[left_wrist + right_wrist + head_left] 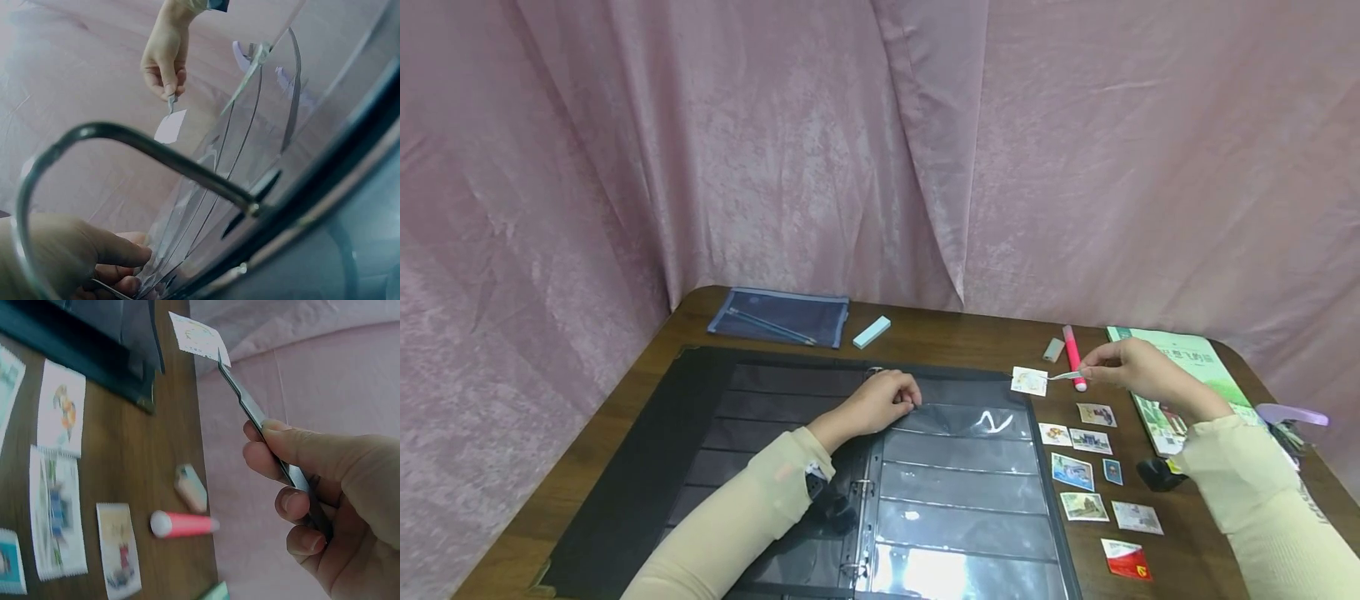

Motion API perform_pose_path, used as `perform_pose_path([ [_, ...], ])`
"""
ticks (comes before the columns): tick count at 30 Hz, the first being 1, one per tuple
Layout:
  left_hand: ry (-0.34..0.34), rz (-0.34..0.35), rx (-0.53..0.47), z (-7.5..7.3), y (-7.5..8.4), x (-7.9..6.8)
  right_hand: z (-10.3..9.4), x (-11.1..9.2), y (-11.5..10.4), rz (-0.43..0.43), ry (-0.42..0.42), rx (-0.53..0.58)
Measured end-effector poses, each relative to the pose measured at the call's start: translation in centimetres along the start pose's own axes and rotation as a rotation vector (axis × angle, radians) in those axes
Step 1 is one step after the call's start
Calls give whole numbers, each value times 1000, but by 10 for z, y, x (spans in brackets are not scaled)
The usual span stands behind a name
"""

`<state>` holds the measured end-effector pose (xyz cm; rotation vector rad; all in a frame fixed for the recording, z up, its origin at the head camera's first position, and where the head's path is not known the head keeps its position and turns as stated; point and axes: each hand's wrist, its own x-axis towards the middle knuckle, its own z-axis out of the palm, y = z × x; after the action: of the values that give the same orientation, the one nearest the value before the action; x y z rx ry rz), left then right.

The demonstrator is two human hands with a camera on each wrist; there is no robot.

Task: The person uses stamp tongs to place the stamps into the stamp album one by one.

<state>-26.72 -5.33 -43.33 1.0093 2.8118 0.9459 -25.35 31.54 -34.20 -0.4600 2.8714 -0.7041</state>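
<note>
My right hand (1123, 367) grips a pair of tweezers (250, 407), thumb and fingers curled round the shanks. A white stamp (1029, 381) with a faint picture hangs by one corner from the tweezer tips, above the album's top right corner. Below it lies the open black stamp album (628, 450), with a clear pocket page (958, 487) on its right side. At the top of that page my left hand (880, 402) pinches the clear plastic between thumb and fingers. In the left wrist view, a metal binder ring (125, 131) crosses in front of this hand (75, 256).
Several loose stamps (1072, 472) lie right of the album. Behind them are a pink marker (1071, 350) and a small eraser (1053, 350). A green book (1195, 362) lies far right. At the back are a blue mesh pouch (782, 315) and a light blue box (872, 332).
</note>
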Motion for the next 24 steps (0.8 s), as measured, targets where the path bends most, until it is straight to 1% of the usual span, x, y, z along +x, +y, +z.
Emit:
perform_pose_path([
  [4,-4,-29,-40,0,-1,-1,11,10,-9,-7,9,39],
  [9,2,-29,-51,-1,-3,-2,25,20,-22,-40,14,71],
  [14,10,-35,-35,-2,-3,-1,41,31,-30,-80,45,75],
  [16,9,-31,-28,-3,-3,-1,47,35,-33,-91,52,95],
  [24,0,-40,-21,-3,0,-2,68,45,-47,-136,51,138],
])
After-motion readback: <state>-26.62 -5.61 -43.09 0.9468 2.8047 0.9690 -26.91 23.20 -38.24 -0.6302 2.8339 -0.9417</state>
